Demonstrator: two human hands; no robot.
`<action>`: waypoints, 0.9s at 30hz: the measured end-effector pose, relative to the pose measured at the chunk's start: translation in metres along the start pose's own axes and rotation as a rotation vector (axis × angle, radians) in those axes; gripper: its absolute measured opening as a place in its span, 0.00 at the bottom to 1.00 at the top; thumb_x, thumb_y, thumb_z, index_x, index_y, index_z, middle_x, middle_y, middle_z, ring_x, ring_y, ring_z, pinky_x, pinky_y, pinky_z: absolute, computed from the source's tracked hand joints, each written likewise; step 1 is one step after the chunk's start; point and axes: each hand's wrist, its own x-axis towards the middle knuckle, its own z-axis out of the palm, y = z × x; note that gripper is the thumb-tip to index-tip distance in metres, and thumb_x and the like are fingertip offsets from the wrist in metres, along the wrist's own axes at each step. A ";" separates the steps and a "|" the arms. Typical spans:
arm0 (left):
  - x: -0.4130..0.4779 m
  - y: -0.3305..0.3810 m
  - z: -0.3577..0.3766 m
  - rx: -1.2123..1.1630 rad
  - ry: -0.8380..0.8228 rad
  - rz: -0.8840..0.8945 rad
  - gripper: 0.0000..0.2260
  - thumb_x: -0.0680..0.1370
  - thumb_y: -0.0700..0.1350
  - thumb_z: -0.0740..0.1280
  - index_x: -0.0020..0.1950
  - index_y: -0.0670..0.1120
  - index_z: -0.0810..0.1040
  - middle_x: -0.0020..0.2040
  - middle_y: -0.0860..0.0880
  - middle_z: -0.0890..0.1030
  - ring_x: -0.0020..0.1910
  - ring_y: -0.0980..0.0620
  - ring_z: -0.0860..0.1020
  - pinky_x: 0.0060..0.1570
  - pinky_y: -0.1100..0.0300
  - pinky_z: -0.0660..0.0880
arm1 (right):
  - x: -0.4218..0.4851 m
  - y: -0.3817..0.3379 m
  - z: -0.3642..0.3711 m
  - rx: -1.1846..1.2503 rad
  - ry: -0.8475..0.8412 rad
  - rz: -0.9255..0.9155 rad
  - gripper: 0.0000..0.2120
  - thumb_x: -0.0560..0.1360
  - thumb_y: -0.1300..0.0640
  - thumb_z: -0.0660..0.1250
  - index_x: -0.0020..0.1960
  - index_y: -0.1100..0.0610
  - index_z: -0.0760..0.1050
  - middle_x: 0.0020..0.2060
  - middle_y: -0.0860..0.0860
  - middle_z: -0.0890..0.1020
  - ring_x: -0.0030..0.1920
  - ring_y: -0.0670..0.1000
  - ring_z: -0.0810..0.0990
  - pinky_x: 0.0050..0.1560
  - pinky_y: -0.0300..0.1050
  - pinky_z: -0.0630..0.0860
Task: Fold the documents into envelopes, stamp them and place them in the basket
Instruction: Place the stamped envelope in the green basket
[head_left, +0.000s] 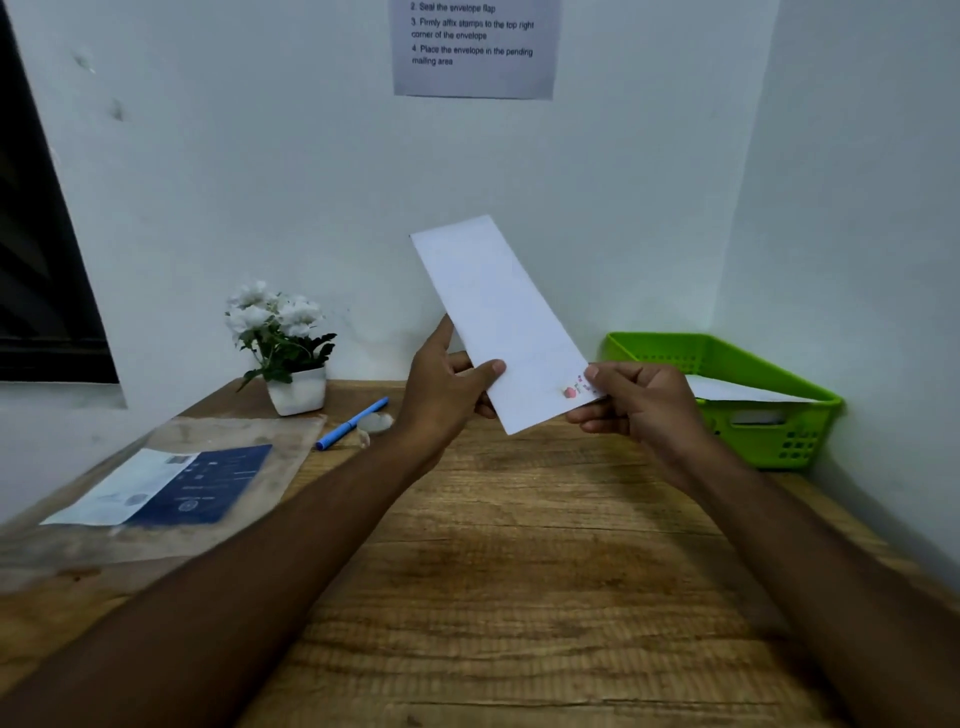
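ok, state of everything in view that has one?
envelope, held up, tilted, stamped
left hand, grips the envelope
right hand, pinches its stamped end
basket, upright, white paper inside
pen, lying on the table
potted plant, upright

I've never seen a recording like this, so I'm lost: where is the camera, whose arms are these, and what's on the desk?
There is no machine here. A person wears a camera on the head, so this single picture looks forward and down along their own arms. The left hand and right hand hold a long white envelope up above the wooden table. A small pink stamp sits on it beside the right thumb. At the right stands a green basket with another envelope inside. At the left are a blue pen, a potted plant and a blue-and-white printed sheet. A notice hangs on the wall.
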 end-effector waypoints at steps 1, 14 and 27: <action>-0.004 0.001 0.002 -0.025 -0.026 -0.015 0.32 0.74 0.35 0.70 0.74 0.49 0.62 0.48 0.45 0.84 0.40 0.50 0.84 0.32 0.57 0.80 | -0.002 -0.001 -0.002 -0.005 0.020 -0.002 0.05 0.78 0.63 0.66 0.46 0.64 0.79 0.30 0.57 0.83 0.29 0.50 0.84 0.29 0.38 0.80; -0.018 0.021 0.110 -0.076 -0.220 -0.082 0.21 0.70 0.31 0.73 0.61 0.39 0.77 0.57 0.45 0.81 0.38 0.46 0.85 0.44 0.48 0.82 | -0.036 -0.027 -0.103 0.042 0.327 0.073 0.03 0.77 0.65 0.66 0.46 0.65 0.77 0.28 0.53 0.84 0.27 0.45 0.82 0.29 0.35 0.78; -0.010 0.009 0.172 -0.035 -0.303 -0.222 0.08 0.76 0.37 0.70 0.50 0.32 0.77 0.49 0.38 0.78 0.25 0.51 0.80 0.29 0.60 0.80 | -0.054 -0.015 -0.141 0.383 0.414 0.144 0.04 0.78 0.61 0.66 0.47 0.61 0.76 0.30 0.53 0.85 0.30 0.46 0.84 0.31 0.35 0.80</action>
